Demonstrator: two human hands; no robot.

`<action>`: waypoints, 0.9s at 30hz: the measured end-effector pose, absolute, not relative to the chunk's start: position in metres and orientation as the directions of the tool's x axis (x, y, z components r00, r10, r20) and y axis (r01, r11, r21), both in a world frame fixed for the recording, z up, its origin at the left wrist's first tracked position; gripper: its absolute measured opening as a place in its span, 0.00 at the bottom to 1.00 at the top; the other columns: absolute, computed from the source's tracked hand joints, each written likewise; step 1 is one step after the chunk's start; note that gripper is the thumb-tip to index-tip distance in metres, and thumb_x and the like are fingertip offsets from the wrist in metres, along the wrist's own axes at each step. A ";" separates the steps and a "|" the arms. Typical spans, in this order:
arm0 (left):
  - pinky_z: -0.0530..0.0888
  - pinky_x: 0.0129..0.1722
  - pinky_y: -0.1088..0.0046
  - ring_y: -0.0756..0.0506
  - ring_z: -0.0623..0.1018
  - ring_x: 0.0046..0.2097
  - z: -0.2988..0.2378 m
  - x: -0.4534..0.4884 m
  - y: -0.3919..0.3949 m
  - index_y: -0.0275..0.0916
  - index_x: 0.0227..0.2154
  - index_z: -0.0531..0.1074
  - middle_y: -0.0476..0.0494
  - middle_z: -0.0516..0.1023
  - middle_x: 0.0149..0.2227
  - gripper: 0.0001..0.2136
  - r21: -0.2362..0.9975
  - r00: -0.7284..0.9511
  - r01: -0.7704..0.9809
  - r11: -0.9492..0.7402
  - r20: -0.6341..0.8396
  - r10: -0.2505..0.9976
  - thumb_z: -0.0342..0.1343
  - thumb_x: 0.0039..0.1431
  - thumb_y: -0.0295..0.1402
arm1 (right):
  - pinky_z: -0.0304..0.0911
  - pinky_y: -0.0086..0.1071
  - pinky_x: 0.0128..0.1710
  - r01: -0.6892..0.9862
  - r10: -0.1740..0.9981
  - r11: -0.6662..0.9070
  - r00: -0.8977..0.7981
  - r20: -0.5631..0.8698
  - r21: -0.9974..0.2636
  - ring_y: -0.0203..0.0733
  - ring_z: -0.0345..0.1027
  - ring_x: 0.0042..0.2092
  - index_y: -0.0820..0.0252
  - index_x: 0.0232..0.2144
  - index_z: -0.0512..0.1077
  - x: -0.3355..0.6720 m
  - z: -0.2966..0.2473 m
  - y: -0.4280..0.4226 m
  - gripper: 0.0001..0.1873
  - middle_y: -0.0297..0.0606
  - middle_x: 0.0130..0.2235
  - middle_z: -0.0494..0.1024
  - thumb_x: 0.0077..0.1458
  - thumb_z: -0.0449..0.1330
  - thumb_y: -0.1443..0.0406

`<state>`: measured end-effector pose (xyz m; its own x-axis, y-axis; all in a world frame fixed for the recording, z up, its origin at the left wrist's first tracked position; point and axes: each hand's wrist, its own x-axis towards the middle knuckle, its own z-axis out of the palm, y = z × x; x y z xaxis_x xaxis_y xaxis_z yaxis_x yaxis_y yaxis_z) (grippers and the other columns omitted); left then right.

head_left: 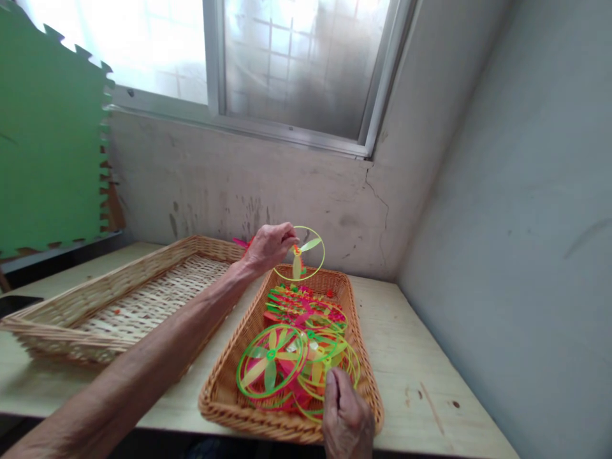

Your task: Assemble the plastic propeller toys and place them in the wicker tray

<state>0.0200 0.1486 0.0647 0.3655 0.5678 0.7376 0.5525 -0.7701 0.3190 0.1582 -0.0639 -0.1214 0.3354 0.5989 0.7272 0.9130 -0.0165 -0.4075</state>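
My left hand (273,245) is raised over the far end of a brown wicker basket (354,331), its fingers pinched on a yellow-green ringed propeller disc (297,260). Orange-red bits show at the disc's hub. Behind that wrist, a pink piece (240,243) pokes out, partly hidden. My right hand (348,417) is closed at the near right corner of the basket, thumb on top, beside yellow propeller discs (329,364); whatever its fingers hold is hidden. Green-rimmed discs (271,354) lie at the near left inside. Farther back are many small red, green and pink plastic pieces (291,303).
A paler, shallow wicker tray (157,296) stands to the left, with a small orange bit (117,312) in it. Both containers rest on a light wooden table (425,357). Walls and a window (306,64) bound the back and right; a green foam mat (48,140) stands upright at left.
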 end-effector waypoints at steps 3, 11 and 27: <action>0.59 0.24 0.80 0.53 0.64 0.22 0.061 0.022 0.153 0.35 0.23 0.70 0.52 0.68 0.19 0.07 0.264 0.397 0.583 -0.768 0.733 0.553 0.52 0.52 0.31 | 0.59 0.27 0.23 0.919 0.578 -0.027 0.335 0.744 -0.393 0.39 0.72 0.23 0.61 0.31 0.75 0.158 -0.124 -0.063 0.22 0.38 0.24 0.78 0.63 0.43 0.59; 0.59 0.22 0.80 0.54 0.64 0.20 0.054 0.024 0.162 0.35 0.23 0.70 0.53 0.67 0.17 0.07 0.316 0.351 0.547 -0.775 0.754 0.555 0.53 0.51 0.33 | 0.56 0.28 0.22 0.921 0.560 -0.005 0.324 0.762 -0.389 0.39 0.71 0.21 0.62 0.31 0.74 0.159 -0.127 -0.062 0.22 0.36 0.21 0.76 0.63 0.43 0.60; 0.61 0.24 0.79 0.52 0.67 0.22 0.044 0.031 0.169 0.36 0.23 0.69 0.51 0.69 0.18 0.07 0.355 0.317 0.606 -0.712 0.713 0.625 0.52 0.52 0.32 | 0.57 0.27 0.21 0.928 0.586 -0.023 0.314 0.747 -0.372 0.39 0.71 0.21 0.61 0.31 0.75 0.158 -0.122 -0.064 0.23 0.38 0.22 0.77 0.63 0.43 0.61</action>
<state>0.0311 0.1686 0.0440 0.3173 0.6252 0.7130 0.6060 -0.7120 0.3547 0.1585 -0.0641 -0.1217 0.3138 0.5863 0.7469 0.9280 -0.0228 -0.3720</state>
